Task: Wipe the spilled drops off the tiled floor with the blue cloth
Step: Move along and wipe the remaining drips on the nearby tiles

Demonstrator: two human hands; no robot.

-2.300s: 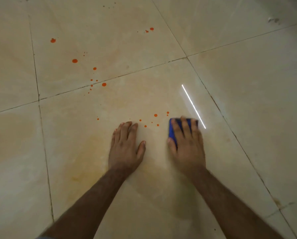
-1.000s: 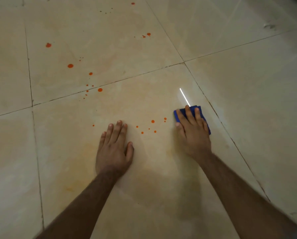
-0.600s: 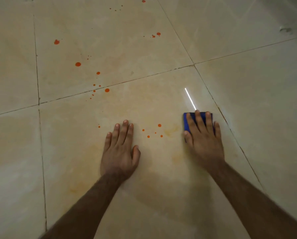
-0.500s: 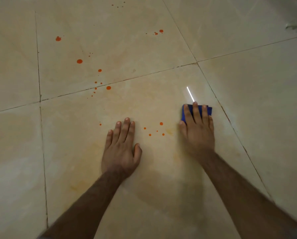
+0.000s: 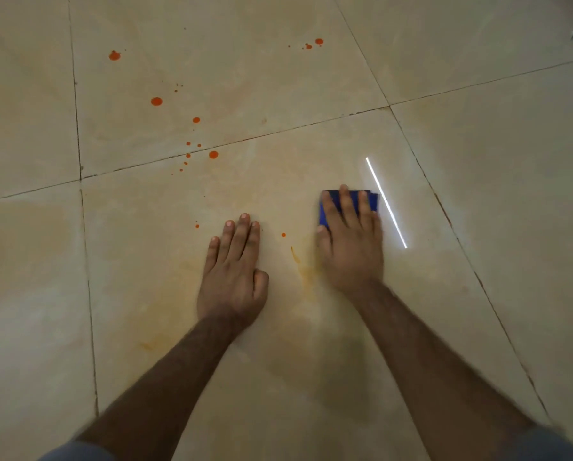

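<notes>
Blue cloth beneath flat right hand; left hand flat, empty, on tiled floor alongside.

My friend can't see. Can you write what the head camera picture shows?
A person's right hand presses a blue cloth flat on a beige tiled floor, beside an orange smear. The left hand rests flat nearby; orange drops dot the tiles ahead.

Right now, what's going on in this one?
A person is wiping the tiled floor: the right hand presses the blue cloth flat, fingers straight, while the left hand rests flat beside it. One orange drop and an orange smear lie between the hands; more drops dot the far tile, not yet wiped.
</notes>
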